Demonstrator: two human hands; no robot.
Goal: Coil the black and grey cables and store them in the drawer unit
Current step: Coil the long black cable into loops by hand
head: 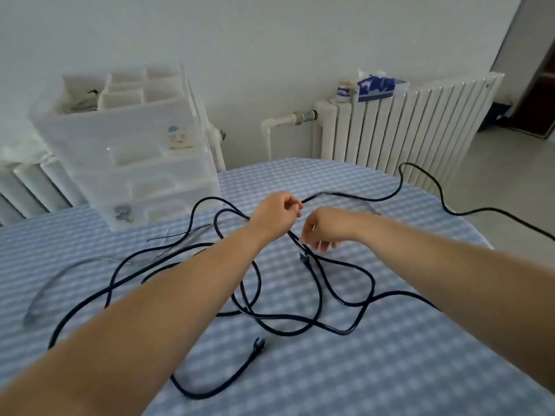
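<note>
Black and glossy, the black cable (300,322) sprawled in loose, crossing loops over the blue-and-white checked tablecloth (390,370), one plug end (259,345) lying free toward six o'clock and a long run trailing off the table edge toward three o'clock. The left hand (277,216) had its fingers curled, pinching a strand near the table's centre; the right hand (322,228), just beside it at four o'clock, pinched the same cable close above a second connector (303,257). The grey cable (45,289) lay curved at nine o'clock, untouched. The translucent drawer unit (132,151) stood at ten o'clock.
</note>
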